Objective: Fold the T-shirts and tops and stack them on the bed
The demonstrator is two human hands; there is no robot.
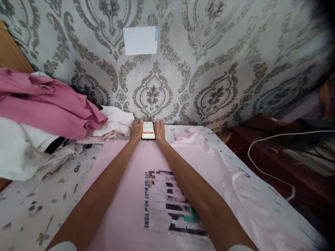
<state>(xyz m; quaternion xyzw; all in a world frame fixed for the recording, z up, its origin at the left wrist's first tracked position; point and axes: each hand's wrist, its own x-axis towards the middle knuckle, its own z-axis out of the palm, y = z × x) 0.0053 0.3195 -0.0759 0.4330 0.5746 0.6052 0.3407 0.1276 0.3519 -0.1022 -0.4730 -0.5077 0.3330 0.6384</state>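
Note:
A smartphone [148,130] with a lit, mostly white screen and an orange-red bar is at the far edge of the bed, near the wall. My left hand [136,130] is closed along its left edge. Along the right edge my right hand [159,130] grips it the same way; the fingertips of both hands are partly hidden. Beneath my forearms a pale pink T-shirt [123,195] lies spread out, its printed picture and lettering facing up. The right forearm covers part of the print.
Heaped clothes, with a pink garment [52,103] on top, and folded white clothes [117,118] lie on the left. A patterned sheet [26,212] covers the bed. On the right, a white cable [250,153] runs over dark red furniture [264,164]. A white card [140,41] is on the patterned wall.

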